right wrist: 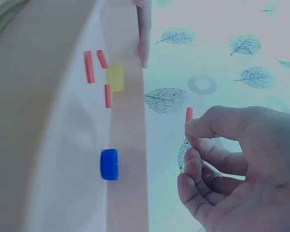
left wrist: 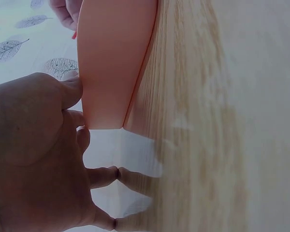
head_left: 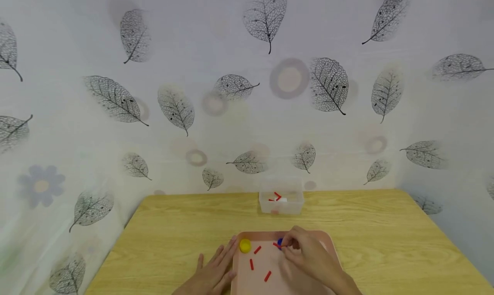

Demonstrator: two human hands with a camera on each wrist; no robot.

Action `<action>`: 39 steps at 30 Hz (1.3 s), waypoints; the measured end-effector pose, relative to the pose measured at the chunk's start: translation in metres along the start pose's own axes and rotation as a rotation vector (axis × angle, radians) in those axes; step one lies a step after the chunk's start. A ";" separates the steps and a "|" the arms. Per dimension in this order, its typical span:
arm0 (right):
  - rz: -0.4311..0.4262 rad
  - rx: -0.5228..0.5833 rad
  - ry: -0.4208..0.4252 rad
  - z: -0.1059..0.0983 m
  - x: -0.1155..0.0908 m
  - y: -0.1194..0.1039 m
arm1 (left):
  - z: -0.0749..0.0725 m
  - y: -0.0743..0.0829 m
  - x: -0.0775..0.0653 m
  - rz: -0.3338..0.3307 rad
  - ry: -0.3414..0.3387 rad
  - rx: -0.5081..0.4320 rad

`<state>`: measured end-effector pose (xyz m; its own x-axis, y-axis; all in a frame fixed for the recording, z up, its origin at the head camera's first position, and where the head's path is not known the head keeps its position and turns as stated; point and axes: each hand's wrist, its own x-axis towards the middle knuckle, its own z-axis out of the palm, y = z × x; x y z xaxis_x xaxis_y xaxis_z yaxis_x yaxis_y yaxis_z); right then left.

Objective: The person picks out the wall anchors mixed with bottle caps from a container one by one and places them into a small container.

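Observation:
A pink tray (head_left: 266,234) lies on the wooden table. Along its left side my left hand (head_left: 214,271) rests with spread, fairly straight fingers, the thumb touching the tray's rim and fingertips meeting the tabletop in the left wrist view. Between thumb and index finger, my right hand (head_left: 310,254) pinches a short red stick (right wrist: 189,115) above the far part of the tray. Close to that hand sits a blue bottle cap (right wrist: 109,165), partly covered in the head view. A yellow cap (head_left: 245,245) is in the far left corner. Three red sticks (head_left: 251,264) lie loose in the tray.
Behind the tray, a clear plastic box (head_left: 281,207) stands near the table's (head_left: 185,218) back edge with a few red sticks in it. A leaf-patterned cloth (head_left: 239,127) hangs around the back and sides.

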<state>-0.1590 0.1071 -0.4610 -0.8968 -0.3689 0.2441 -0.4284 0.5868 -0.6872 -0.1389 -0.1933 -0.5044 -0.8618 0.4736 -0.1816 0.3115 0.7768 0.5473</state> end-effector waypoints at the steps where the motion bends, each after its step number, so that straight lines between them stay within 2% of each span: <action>1: -0.007 -0.012 0.014 -0.002 0.000 -0.001 | 0.000 0.000 0.000 0.002 0.000 0.003; 7: -0.065 -0.130 0.128 -0.012 0.002 -0.003 | 0.001 0.000 0.000 0.007 0.009 0.002; 15: -0.065 -0.032 0.076 -0.026 0.013 0.002 | 0.000 -0.002 0.000 0.006 0.005 0.018; 23: -0.154 -0.099 0.131 -0.042 0.023 0.014 | 0.000 -0.004 -0.003 0.033 0.003 0.029; 26: -0.159 -0.125 0.144 -0.048 0.029 0.018 | 0.001 -0.005 -0.001 0.014 0.000 0.028; 32: -0.093 -0.132 0.131 -0.056 0.042 0.028 | 0.001 -0.003 0.001 -0.001 0.009 0.012; 34: -0.103 -0.141 0.150 -0.056 0.047 0.031 | 0.001 -0.003 0.001 0.015 0.020 0.014; 39: -0.173 -0.197 0.206 -0.057 0.061 0.037 | 0.003 -0.002 0.001 -0.001 0.023 0.010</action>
<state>-0.2358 0.1473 -0.4321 -0.8035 -0.3335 0.4931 -0.5716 0.6637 -0.4825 -0.1394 -0.1936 -0.5082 -0.8712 0.4630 -0.1632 0.3143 0.7814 0.5391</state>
